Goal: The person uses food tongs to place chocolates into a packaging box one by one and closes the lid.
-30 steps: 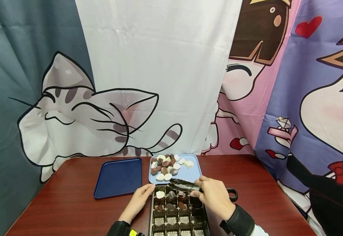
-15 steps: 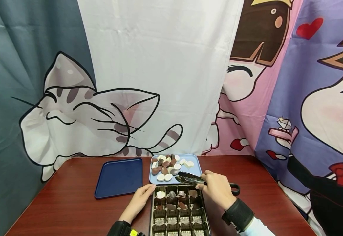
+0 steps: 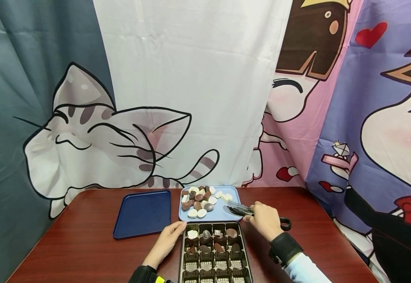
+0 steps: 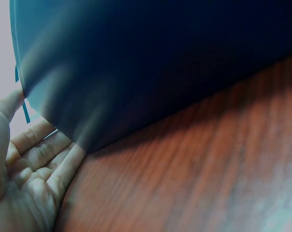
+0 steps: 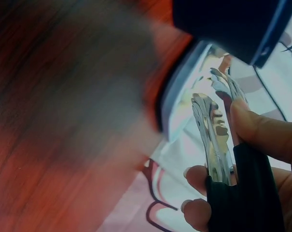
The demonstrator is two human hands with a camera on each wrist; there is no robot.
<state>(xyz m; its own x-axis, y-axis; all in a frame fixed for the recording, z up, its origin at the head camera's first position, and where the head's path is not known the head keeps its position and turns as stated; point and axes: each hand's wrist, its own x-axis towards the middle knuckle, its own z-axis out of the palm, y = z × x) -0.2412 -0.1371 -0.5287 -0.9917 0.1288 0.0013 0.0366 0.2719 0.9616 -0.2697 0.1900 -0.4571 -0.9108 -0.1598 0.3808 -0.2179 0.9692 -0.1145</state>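
My left hand point(image 3: 168, 239) grips the upper left corner of a chocolate box point(image 3: 205, 261) with a black compartmented insert. In the left wrist view the thumb and fingers point(image 4: 66, 169) meet at the box's dark edge. The box's two far rows hold brown, dark and white chocolates; the visible compartments of the nearer rows hold none. My right hand point(image 3: 266, 221) holds metal food tongs point(image 3: 240, 209) with black handles, at the near right edge of the light blue tray point(image 3: 223, 214). The right wrist view shows the tongs' tips apart with nothing between them.
Brown and white chocolates point(image 3: 198, 198) are heaped on the left of the light blue tray, with a few white pieces to their right. A dark blue tray point(image 3: 143, 214) lies left of it on the wooden table point(image 3: 85, 243). Printed curtains point(image 3: 191, 78) hang behind.
The right hand and tongs have moved right and away from over the box to the light blue tray. The far right compartments now show brown chocolates. The left hand stays at the corner.
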